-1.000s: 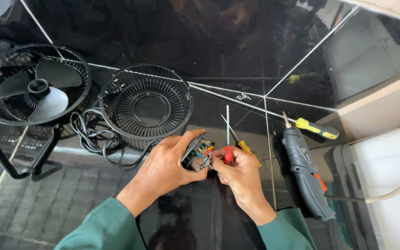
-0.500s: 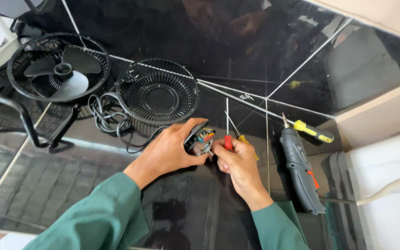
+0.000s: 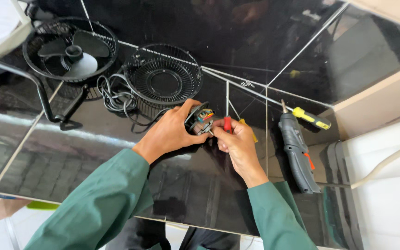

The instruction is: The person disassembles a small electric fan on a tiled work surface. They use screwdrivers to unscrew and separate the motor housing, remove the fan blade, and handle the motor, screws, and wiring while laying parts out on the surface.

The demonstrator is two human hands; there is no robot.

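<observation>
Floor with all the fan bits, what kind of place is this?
Probably a home repair spot: glossy black floor tiles, a taken-apart fan, a loose fan grille and a grey power screwdriver lying nearby.

Fan grille (image 3: 163, 78), bladed guard (image 3: 70, 48), coiled cord (image 3: 116, 99) — electric screwdriver (image 3: 297, 153), yellow screwdriver (image 3: 311, 118).

left hand (image 3: 170, 134) grips fan motor (image 3: 199, 118) | right hand (image 3: 238, 144) holds, seemingly, screwdriver (image 3: 227, 123)
</observation>
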